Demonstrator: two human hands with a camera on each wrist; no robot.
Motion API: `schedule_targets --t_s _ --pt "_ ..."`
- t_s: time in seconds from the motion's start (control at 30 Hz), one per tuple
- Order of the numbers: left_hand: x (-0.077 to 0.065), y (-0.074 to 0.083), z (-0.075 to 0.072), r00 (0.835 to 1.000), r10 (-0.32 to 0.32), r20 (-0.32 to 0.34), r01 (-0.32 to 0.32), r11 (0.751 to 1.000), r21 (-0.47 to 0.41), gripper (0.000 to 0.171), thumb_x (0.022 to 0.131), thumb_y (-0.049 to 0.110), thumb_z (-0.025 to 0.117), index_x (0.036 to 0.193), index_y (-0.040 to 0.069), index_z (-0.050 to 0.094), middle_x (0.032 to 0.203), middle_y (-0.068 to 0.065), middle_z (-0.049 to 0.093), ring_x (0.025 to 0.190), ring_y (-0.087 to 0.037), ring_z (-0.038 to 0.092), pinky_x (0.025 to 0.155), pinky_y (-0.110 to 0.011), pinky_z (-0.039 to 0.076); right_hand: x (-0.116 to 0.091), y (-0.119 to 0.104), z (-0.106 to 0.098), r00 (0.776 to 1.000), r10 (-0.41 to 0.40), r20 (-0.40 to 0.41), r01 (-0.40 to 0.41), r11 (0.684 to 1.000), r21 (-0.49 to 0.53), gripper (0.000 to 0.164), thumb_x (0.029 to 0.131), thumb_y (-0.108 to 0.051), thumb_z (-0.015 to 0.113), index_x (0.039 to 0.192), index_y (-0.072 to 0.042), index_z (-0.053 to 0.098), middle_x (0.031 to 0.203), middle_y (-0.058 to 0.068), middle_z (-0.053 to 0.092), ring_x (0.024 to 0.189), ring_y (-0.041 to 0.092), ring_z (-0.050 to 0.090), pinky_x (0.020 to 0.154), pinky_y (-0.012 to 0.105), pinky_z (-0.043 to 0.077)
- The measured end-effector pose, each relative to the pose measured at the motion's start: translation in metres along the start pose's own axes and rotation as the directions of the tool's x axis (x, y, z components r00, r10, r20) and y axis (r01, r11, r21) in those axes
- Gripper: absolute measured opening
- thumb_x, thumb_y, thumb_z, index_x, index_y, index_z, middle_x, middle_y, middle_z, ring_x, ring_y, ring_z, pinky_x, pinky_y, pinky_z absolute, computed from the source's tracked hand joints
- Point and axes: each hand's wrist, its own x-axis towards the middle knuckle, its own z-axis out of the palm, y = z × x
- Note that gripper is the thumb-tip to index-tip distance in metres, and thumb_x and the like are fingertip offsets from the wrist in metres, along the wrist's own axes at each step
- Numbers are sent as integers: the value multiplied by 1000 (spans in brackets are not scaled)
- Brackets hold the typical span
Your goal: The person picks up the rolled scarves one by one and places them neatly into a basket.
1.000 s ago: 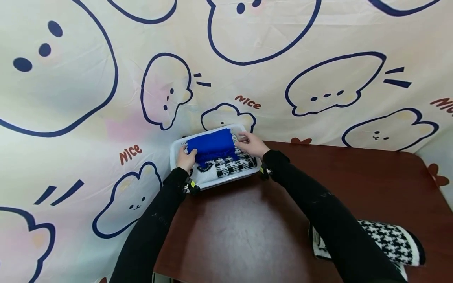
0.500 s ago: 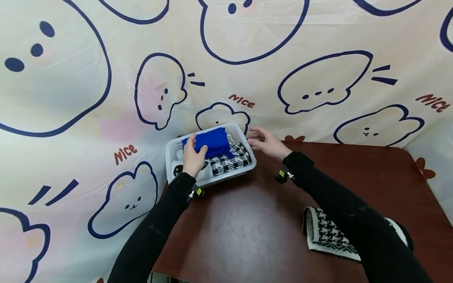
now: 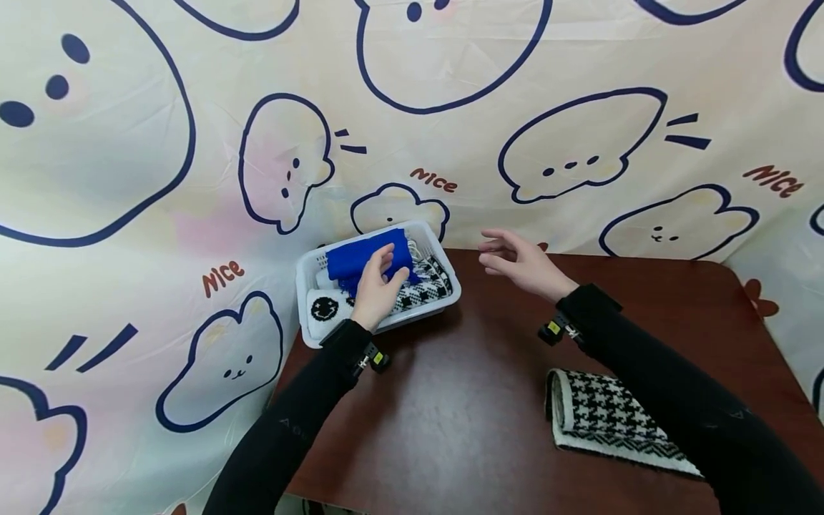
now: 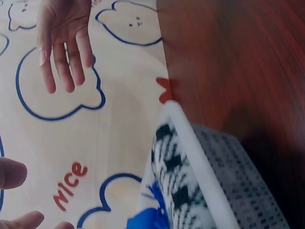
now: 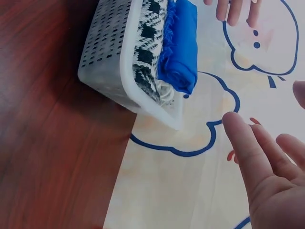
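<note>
A white plastic basket (image 3: 420,312) with perforated sides stands at the table's back left. Inside lie a rolled blue fringed scarf (image 3: 350,259), a black-and-white houndstooth cloth (image 5: 145,50) and a white cloth with a round black face (image 3: 325,307). My left hand (image 3: 378,290) hovers over the basket's front, fingers relaxed and holding nothing; it hides part of the blue scarf. To the basket's right, apart from it, my right hand (image 3: 524,266) hangs in the air with loosely bent fingers and nothing in them.
On the right of the brown table (image 3: 450,415) lies a folded houndstooth scarf (image 3: 608,411), partly behind my right sleeve. A cartoon-printed cloth (image 3: 476,157) covers the wall behind and to the left, close to the basket.
My left hand has let go of the blue scarf and lifted to the right. The right hand has drawn away from the basket, rightward. The scarf stays in the basket.
</note>
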Motion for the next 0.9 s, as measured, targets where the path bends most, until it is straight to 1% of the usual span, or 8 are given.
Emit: schedule_targets --t_s 0.1,0.23,0.3,0.53,0.6,0.67,0.77,0.9 --pt "-1 4 10 1000 -1 27 1 1000 19 59 112 21 61 166 13 37 165 -17 42 155 -31 40 127 -47 35 -15 1 -8 1000 2 -14 -2 1000 -18 62 112 -20 61 167 -9 34 152 21 54 136 41 59 105 35 57" --pt "-1 7 22 998 -3 66 1 1000 28 59 111 21 62 164 11 40 163 -18 45 153 -31 43 126 -46 36 -36 4 -17 999 1 -32 -3 999 -53 62 112 -21 62 166 -10 35 152 20 55 131 30 63 103 32 58" --pt "-1 7 26 996 -2 92 0 1000 27 58 111 21 62 164 11 41 163 -19 45 152 -32 43 126 -47 36 -47 7 -21 999 -1 -34 -2 997 -73 62 111 -22 62 166 -10 35 152 19 55 129 23 65 101 28 59" --pt "-10 8 45 984 13 177 -20 999 39 55 111 20 62 162 7 44 163 -18 46 151 -32 44 125 -45 38 -88 21 -34 998 22 -52 -28 994 -110 63 111 -26 63 167 -15 35 154 16 55 121 4 66 98 23 59" --pt "-12 8 51 978 18 208 -26 999 32 54 111 19 61 161 7 45 163 -17 46 152 -32 44 126 -44 37 -100 26 -37 998 25 -59 -33 991 -129 64 111 -28 63 167 -15 35 154 16 55 120 -1 65 97 23 59" --pt "-14 9 57 969 23 245 -31 999 28 55 111 20 61 162 6 44 164 -17 45 152 -31 43 126 -44 37 -111 32 -41 997 27 -66 -36 991 -132 64 111 -28 63 167 -16 34 155 16 54 123 -1 63 99 24 59" --pt "-17 9 66 952 32 304 -41 999 22 55 112 19 59 162 6 43 164 -17 45 153 -31 43 126 -44 36 -128 40 -45 996 30 -84 -42 987 -154 63 111 -27 63 166 -15 35 153 18 54 124 -1 62 98 24 59" --pt "-22 7 79 931 39 362 -49 999 17 55 112 19 61 161 4 43 162 -19 47 151 -35 45 125 -47 38 -150 49 -49 992 56 -109 -75 981 -176 64 111 -26 64 166 -14 35 153 19 55 121 -7 61 95 23 60"
